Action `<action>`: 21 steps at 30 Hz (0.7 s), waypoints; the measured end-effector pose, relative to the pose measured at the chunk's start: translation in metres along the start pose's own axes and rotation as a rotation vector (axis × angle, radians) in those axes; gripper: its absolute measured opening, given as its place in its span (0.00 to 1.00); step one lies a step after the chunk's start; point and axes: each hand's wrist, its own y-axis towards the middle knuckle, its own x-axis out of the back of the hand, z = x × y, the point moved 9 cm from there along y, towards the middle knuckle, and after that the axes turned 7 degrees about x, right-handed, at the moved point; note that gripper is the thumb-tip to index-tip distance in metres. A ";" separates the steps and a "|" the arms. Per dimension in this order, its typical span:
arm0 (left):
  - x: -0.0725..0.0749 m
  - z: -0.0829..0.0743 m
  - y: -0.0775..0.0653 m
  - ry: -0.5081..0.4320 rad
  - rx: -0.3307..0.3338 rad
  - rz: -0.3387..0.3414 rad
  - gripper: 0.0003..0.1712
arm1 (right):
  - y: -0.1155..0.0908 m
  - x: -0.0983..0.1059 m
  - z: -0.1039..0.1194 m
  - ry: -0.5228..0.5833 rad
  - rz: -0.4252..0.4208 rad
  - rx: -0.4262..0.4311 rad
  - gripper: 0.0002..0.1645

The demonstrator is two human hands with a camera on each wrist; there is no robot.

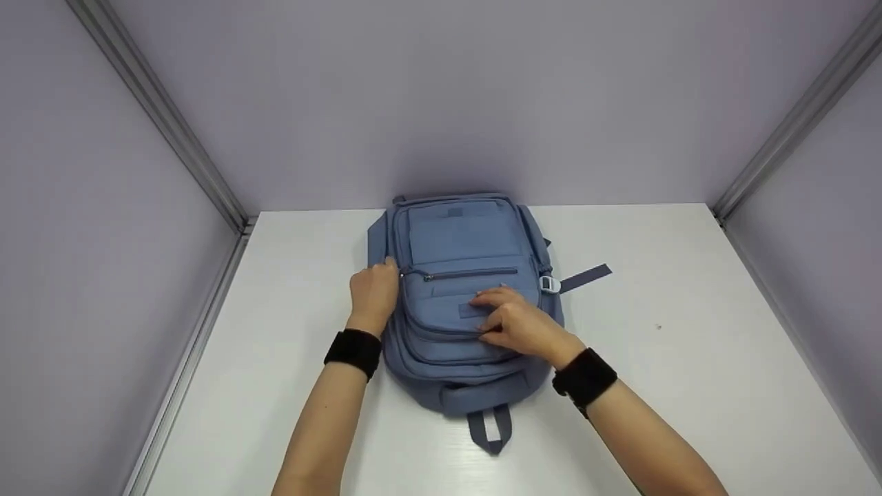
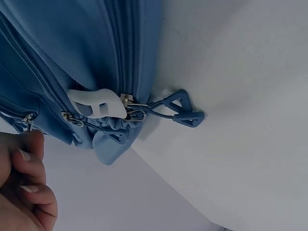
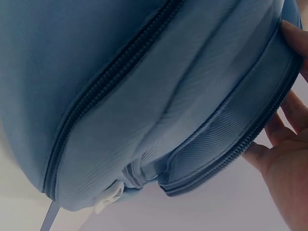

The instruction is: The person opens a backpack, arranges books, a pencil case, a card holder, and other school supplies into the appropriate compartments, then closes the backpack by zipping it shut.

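A blue backpack lies on its back on the white table, front pockets up and top carry loop toward me. At its left side, my left hand pinches a small metal zipper pull on the front pocket. My right hand grips the front pocket near its lower rim, thumb by the zipper and other fingers bent over the pocket face. Other zipper pulls with blue triangular cord loops hang beside a white buckle in the left wrist view.
A dark strap sticks out to the right of the backpack from a white side buckle. The white table extends on both sides. Pale panels stand behind and at the sides, with grey metal rails at the corners.
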 end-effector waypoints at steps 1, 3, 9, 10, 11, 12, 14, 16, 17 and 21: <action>0.000 -0.001 0.000 -0.001 0.000 -0.005 0.11 | 0.001 0.000 0.001 -0.002 0.002 0.001 0.08; 0.002 -0.002 0.001 -0.001 0.003 -0.015 0.11 | 0.002 -0.001 0.003 -0.009 0.007 0.007 0.08; -0.006 0.009 0.001 0.007 0.044 0.030 0.08 | 0.004 -0.004 0.005 -0.007 0.009 0.015 0.07; -0.008 0.010 0.000 0.002 0.056 0.054 0.08 | 0.004 -0.004 0.005 -0.003 0.009 0.011 0.07; -0.009 0.011 0.000 -0.008 0.070 0.070 0.09 | 0.004 -0.004 0.004 0.001 0.007 0.007 0.07; -0.010 0.012 -0.001 -0.022 0.090 0.088 0.09 | 0.004 -0.004 0.003 0.005 0.005 -0.001 0.07; -0.010 0.012 -0.003 -0.058 0.136 0.128 0.08 | 0.002 -0.003 -0.001 0.023 0.000 -0.013 0.09; -0.007 0.011 -0.006 -0.103 0.183 0.156 0.14 | 0.000 -0.001 -0.006 0.040 -0.010 -0.039 0.13; -0.005 0.008 -0.008 -0.131 0.199 0.162 0.18 | -0.002 0.001 -0.010 0.038 -0.022 -0.056 0.15; 0.000 -0.010 -0.019 -0.234 0.202 0.256 0.33 | -0.012 0.011 -0.032 -0.042 -0.087 -0.189 0.28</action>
